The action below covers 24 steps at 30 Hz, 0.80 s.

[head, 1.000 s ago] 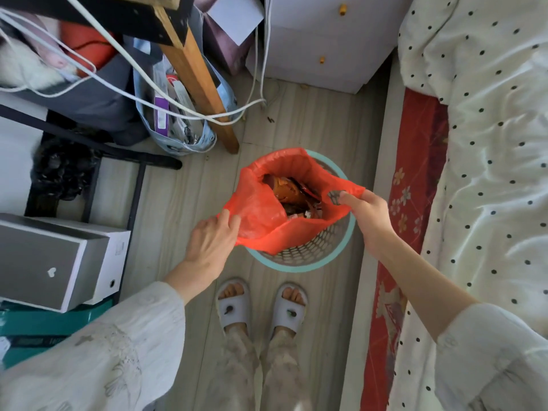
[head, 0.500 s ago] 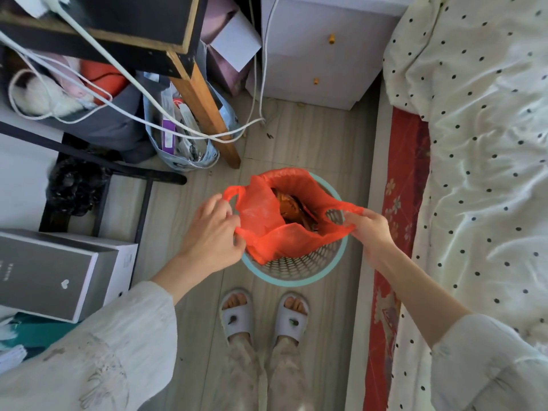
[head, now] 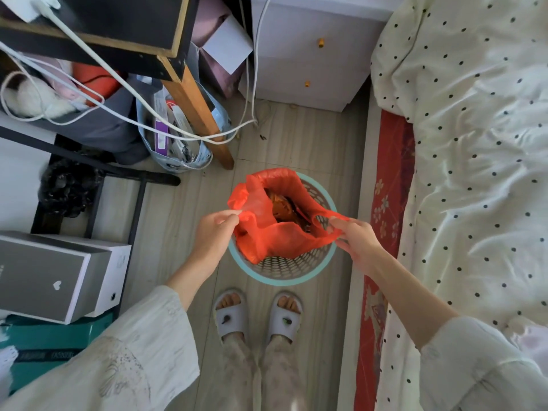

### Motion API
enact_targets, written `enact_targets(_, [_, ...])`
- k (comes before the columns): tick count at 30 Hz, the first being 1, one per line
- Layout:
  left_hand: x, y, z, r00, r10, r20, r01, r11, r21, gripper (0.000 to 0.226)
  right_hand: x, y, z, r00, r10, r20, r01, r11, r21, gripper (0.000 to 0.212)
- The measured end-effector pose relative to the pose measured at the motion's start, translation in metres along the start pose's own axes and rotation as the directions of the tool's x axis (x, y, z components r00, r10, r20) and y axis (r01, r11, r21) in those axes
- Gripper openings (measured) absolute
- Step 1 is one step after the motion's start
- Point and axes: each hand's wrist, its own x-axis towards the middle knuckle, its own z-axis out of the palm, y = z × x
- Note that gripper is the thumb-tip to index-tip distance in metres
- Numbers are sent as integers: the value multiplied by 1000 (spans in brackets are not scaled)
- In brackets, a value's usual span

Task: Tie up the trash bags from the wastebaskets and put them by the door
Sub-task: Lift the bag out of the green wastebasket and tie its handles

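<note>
The left hand (head: 213, 232) pinched the orange trash bag (head: 267, 232) by its handle at nine o'clock, fingertips pressed together on the plastic. The right hand (head: 357, 240) pinched the opposite handle at three o'clock. The bag sat half lifted in the teal mesh wastebasket (head: 284, 268), its mouth open; the contents were dark and hard to make out. At six o'clock stood two slippered feet (head: 256, 315); the bed (head: 474, 173) at three o'clock was cut off.
</note>
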Motion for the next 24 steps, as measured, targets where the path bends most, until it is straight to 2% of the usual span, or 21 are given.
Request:
enact_targets(3, [-1, 0, -3, 999, 20, -43, -21, 999, -39, 24, -3, 0, -2, 1000, 18, 8, -18, 1000, -15, 9])
enact_targets(8, [3, 13, -1, 997, 60, -58, -73, 965, -253, 20, -6, 7, -4, 999, 34, 15, -33, 998, -49, 10])
enact_targets(10, [8, 15, 2, 1000, -23, -11, 19, 958, -288, 16, -5, 10, -5, 999, 28, 17, -27, 999, -25, 12])
enact_targets(12, [14, 12, 3, 982, -184, 52, 191, 932, -307, 13, -5, 12, -5, 1000, 23, 17, -23, 1000, -8, 12])
enact_targets(14, [14, 8, 1, 932, -326, 161, 354, 912, -205, 17, -6, 10, -5, 1000, 16, 21, -16, 1000, 10, 15])
enact_targets(15, [13, 8, 0, 907, -360, 219, 391, 912, -124, 21, -7, 8, -6, 999, 15, 29, -15, 1000, 26, 17])
enact_targets(16, [12, 9, -1, 896, -362, 257, 387, 920, -55, 24, -8, 6, -7, 999, 19, 42, -21, 999, 45, 18])
enact_targets(18, [6, 19, 0, 923, -268, 276, 277, 961, 6, 26, -12, -1, -12, 997, 32, 70, -37, 996, 76, 22])
enact_targets(21, [-10, 38, 4, 964, -52, 260, 81, 991, -103, 32, -24, -9, -17, 995, 30, 94, -40, 993, 113, 28])
enact_targets(24, [-31, 50, 3, 955, 33, 293, -11, 997, -76, 34, -40, -17, -16, 991, -2, 134, -20, 987, 158, 31])
